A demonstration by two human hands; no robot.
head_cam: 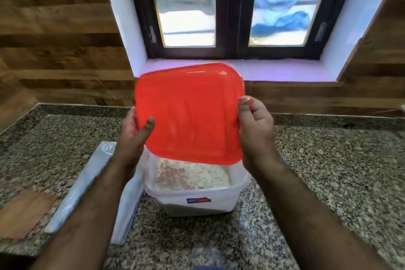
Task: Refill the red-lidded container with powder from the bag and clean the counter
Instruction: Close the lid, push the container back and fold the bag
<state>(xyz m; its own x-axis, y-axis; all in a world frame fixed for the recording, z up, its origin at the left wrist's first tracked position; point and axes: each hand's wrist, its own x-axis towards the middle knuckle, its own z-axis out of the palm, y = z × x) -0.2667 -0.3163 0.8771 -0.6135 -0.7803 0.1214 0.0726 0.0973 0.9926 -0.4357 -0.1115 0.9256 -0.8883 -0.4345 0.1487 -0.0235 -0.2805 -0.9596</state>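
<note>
Above open container (197,199), both hands (133,136) (256,131) grip red lid (188,114), bag (87,186) left

A dark-framed window (232,9) with 2 panes sits above wood-panelled wall (54,28).

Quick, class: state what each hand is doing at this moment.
Left hand: closed on the red lid, left edge.
Right hand: closed on the red lid, right edge.

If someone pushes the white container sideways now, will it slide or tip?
The container is low, wide and holds powder, so it would probably slide, not tip. The polished granite counter likely gives little grip. Powder may spill: both hands hold the red lid above it.
</note>
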